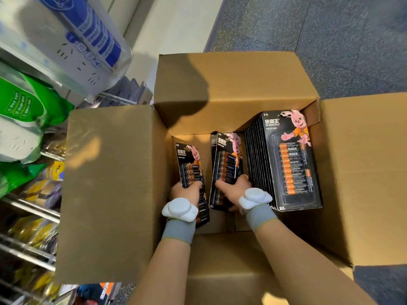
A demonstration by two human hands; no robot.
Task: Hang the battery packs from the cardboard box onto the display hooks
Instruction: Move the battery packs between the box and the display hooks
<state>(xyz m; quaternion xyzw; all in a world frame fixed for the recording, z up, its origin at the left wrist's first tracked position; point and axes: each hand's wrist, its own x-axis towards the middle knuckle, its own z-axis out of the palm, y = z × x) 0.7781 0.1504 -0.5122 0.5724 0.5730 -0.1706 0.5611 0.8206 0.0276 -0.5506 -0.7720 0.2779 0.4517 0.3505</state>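
An open cardboard box (220, 89) stands on the floor with its flaps spread out. Inside at the left, my left hand (186, 190) grips a black battery pack (190, 166) with a pink rabbit on its card. In the middle, my right hand (234, 189) grips a few similar battery packs (226, 159) held together. Against the box's right wall leans a thick stack of larger battery packs (288, 159), standing on edge. Both wrists wear grey bands with white pucks.
A shelf rack (28, 216) fills the left side, with metal rails, green and white bags (24, 111), yellow packets and a blue-and-white power strip pack (83, 40). Blue speckled floor (330, 40) lies behind and to the right of the box.
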